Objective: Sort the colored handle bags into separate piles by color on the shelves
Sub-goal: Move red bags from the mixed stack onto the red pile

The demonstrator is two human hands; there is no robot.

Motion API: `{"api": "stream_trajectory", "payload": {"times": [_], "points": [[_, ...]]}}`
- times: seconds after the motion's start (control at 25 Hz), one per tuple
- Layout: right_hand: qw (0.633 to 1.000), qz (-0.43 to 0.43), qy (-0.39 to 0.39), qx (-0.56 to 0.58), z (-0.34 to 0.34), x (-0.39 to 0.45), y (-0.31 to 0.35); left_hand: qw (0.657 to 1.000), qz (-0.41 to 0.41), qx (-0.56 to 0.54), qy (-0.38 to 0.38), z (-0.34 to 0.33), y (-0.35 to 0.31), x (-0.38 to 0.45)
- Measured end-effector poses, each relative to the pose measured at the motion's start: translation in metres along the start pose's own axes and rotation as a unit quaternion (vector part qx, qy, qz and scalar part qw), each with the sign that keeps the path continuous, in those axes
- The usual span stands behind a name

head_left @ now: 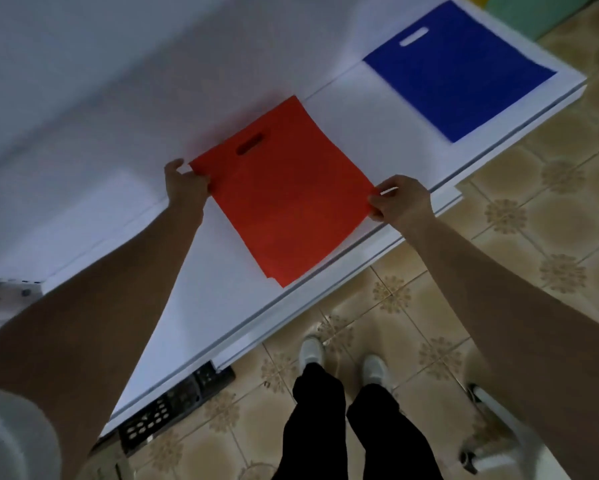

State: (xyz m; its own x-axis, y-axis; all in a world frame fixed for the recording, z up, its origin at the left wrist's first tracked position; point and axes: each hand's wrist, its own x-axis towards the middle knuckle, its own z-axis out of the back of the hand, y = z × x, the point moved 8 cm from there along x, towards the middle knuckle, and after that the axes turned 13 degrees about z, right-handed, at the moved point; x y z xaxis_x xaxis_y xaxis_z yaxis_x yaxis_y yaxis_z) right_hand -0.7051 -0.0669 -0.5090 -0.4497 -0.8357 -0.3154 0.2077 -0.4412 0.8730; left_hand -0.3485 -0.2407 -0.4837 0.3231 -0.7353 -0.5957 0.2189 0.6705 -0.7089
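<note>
Holding the flat red fabric handle bag point(284, 192) by two edges over the white shelf top point(377, 116). Left hand point(183, 183) pinching the far-left corner, fingers closed on the cloth; right hand point(400, 199) pinching the right edge, likewise closed on it. Lying spread and nearly flat, die-cut handle slot pointing to the far side, near corner reaching almost to the shelf's front lip point(325, 271).

Laying it down cleanly, by the look of it: keeping both pinches level, pulling lightly apart to take out the slack, easing the near corner back from the lip so nothing hangs over. Squaring it to the shelf edge before letting go, since it is sitting skewed. Possibly a second red layer peeking out at the near corner; hard to say, too small to tell.

Resting to the far right, well apart from the red one, a flat blue fabric handle bag point(460, 71), slot also to the far side, with bare white shelf between the two. Nothing blocking the drop spot.

Showing below the shelf: patterned beige tiled floor point(533, 220), white shoes point(343, 358) and dark trousers, a black perforated crate point(166, 407) tucked under the near-left end, and a white-legged object point(495, 420) near right, too blurred to name. Glimpsing a green thing point(540, 12) at the far-right corner.
</note>
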Motion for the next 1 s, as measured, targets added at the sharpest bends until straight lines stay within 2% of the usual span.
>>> {"api": "stream_trajectory", "payload": {"times": [0.24, 0.48, 0.56, 0.68, 0.76, 0.92, 1.0], "points": [[0.999, 0.030, -0.030, 0.005, -0.028, 0.028, -0.015, 0.999, 0.022, 0.036, -0.019, -0.015, 0.022, 0.032], [0.997, 0.065, -0.030, -0.025, -0.035, 0.033, -0.015, 0.996, 0.030, 0.074, 0.033, -0.028, 0.044, 0.044], [0.989, 0.091, -0.024, -0.113, -0.035, 0.032, -0.011, 0.996, 0.027, 0.080, 0.029, -0.027, 0.046, 0.043], [0.963, 0.078, -0.007, -0.259, -0.029, 0.018, -0.007, 0.993, -0.014, 0.114, 0.007, -0.021, 0.037, 0.008], [0.966, 0.091, -0.007, -0.243, -0.023, -0.006, 0.012, 0.986, -0.067, 0.149, 0.000, -0.017, 0.028, -0.042], [0.970, 0.204, -0.075, -0.107, 0.004, -0.083, 0.094, 0.963, -0.183, 0.196, 0.020, -0.013, 0.001, -0.152], [0.968, 0.230, -0.098, -0.033, 0.024, -0.132, 0.142, 0.952, -0.224, 0.206, 0.037, -0.006, -0.015, -0.208]]}}
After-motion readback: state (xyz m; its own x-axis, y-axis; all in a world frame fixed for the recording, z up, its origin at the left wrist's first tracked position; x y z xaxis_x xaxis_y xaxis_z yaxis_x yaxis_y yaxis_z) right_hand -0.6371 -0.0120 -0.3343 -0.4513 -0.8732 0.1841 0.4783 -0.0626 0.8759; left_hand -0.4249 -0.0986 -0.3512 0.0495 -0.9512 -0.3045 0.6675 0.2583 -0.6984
